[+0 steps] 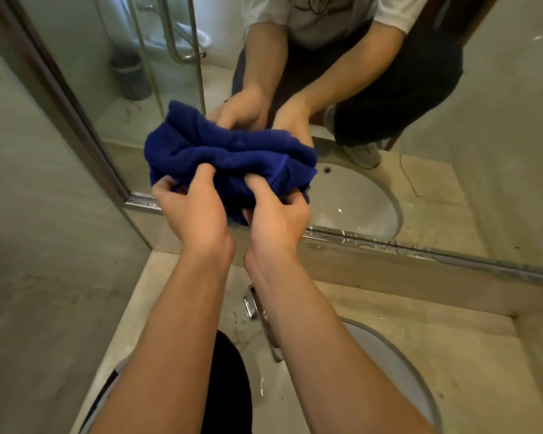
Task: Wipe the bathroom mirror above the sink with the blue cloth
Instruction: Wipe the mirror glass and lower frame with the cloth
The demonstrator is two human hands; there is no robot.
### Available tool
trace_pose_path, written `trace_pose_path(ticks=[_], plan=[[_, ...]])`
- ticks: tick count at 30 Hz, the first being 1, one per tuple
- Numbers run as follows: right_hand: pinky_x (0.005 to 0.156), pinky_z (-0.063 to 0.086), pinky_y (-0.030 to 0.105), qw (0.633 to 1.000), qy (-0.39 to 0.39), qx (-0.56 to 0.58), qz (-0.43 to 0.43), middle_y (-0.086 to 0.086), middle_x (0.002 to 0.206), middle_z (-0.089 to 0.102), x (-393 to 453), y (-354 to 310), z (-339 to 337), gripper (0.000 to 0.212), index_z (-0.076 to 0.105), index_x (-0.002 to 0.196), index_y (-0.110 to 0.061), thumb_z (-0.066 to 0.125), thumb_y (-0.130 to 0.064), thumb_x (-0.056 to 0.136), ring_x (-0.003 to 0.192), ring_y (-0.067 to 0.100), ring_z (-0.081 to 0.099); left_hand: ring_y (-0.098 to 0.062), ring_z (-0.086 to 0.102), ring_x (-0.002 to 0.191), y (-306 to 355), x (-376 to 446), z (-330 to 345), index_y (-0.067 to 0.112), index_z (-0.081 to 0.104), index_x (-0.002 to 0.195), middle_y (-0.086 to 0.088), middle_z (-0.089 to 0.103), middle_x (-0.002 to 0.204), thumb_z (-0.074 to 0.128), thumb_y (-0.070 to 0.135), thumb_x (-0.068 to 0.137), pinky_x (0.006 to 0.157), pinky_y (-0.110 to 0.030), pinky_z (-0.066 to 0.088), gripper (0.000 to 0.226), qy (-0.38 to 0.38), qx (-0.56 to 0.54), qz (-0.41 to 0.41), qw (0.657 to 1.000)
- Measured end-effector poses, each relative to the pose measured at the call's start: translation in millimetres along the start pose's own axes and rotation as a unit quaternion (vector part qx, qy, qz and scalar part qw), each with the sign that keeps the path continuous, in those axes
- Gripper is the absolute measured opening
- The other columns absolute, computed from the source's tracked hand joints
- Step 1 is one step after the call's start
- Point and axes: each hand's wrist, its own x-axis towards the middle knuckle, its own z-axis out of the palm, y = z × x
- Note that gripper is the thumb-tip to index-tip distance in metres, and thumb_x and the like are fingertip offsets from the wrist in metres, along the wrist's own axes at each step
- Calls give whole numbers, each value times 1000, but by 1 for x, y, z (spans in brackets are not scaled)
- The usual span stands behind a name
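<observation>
Both forearms over sink (398, 364), left hand (198, 211) and right hand (276, 220) gripping bunched blue cloth (229, 155) against mirror (452, 151)

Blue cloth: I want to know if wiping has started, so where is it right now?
In the head view the blue cloth is bunched between the left hand and right hand, at the mirror's lower edge, above the sink.

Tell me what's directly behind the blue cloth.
The mirror is behind the blue cloth, reflecting it and both gripping hands, left hand and right hand. The glass it covers is hidden.
</observation>
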Motion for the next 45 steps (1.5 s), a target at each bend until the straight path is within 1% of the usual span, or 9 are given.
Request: trace_pose_path(ticks=[6, 11, 15, 22, 28, 33, 39, 43, 45], plan=[[65, 58, 35, 993, 60, 79, -66, 2, 78, 71, 24, -54, -71, 21, 64, 86, -16, 72, -2, 72, 71, 19, 68, -25, 70, 98, -38, -69, 45, 17, 47, 103, -12, 66, 109, 73, 8, 76, 85, -44, 59, 39, -80, -17, -44, 996], [58, 56, 33, 970, 167, 156, -85, 8, 85, 71, 51, -103, -147, 26, 61, 93, -14, 63, 7, 77, 70, 23, 70, -28, 67, 102, -81, -136, 77, 19, 47, 101, -13, 64, 112, 76, 15, 64, 91, -52, 55, 47, -176, 53, -145, 972], [75, 61, 45, 967, 173, 154, -109, 8, 101, 73, 50, -87, -139, 33, 63, 110, -15, 66, -1, 80, 87, 24, 73, -27, 68, 101, -87, -124, 70, 13, 51, 110, -13, 65, 112, 74, 3, 80, 87, -46, 59, 39, -201, 45, -157, 966], [84, 57, 54, 989, 61, 127, -33, 10, 103, 73, 19, -43, -52, 37, 64, 103, -22, 72, -9, 69, 94, 29, 71, -23, 67, 86, -37, -51, 34, 12, 49, 100, -9, 68, 95, 68, -1, 83, 67, -32, 53, 28, -58, -24, -49, 997], [79, 59, 51, 999, -22, 39, -4, 5, 94, 74, 14, -15, -25, 34, 67, 91, -25, 70, -19, 58, 89, 26, 71, -22, 71, 90, -26, -22, 13, 15, 46, 98, -9, 67, 100, 69, 5, 82, 77, -38, 61, 30, 19, -53, 15, 998], [71, 61, 41, 999, -30, 42, -6, 9, 94, 73, 25, -48, -72, 27, 66, 94, -17, 72, -5, 71, 85, 27, 72, -21, 67, 85, -53, -56, 40, 13, 45, 102, -11, 66, 103, 70, 8, 82, 68, -31, 56, 33, 21, -73, -4, 997], [79, 60, 47, 996, 51, 59, -41, 9, 94, 73, 57, -110, -172, 28, 68, 91, -17, 71, -9, 64, 88, 27, 70, -17, 71, 93, -115, -148, 92, 10, 52, 117, -5, 68, 105, 70, 6, 85, 73, -29, 58, 37, -59, -36, -56, 996], [44, 49, 23, 986, 133, 99, -30, 6, 79, 68, 89, -158, -259, 22, 64, 90, -13, 62, 0, 73, 68, 23, 65, -30, 68, 101, -166, -215, 140, 17, 54, 105, -13, 68, 107, 74, 2, 79, 90, -47, 57, 36, -114, -5, -114, 987], [40, 41, 19, 978, 169, 106, -53, 3, 72, 63, 102, -174, -293, 18, 61, 83, -14, 59, 1, 74, 61, 19, 60, -32, 67, 103, -184, -247, 163, 18, 51, 104, -15, 66, 110, 73, 0, 79, 94, -52, 54, 38, -124, -1, -153, 980]])
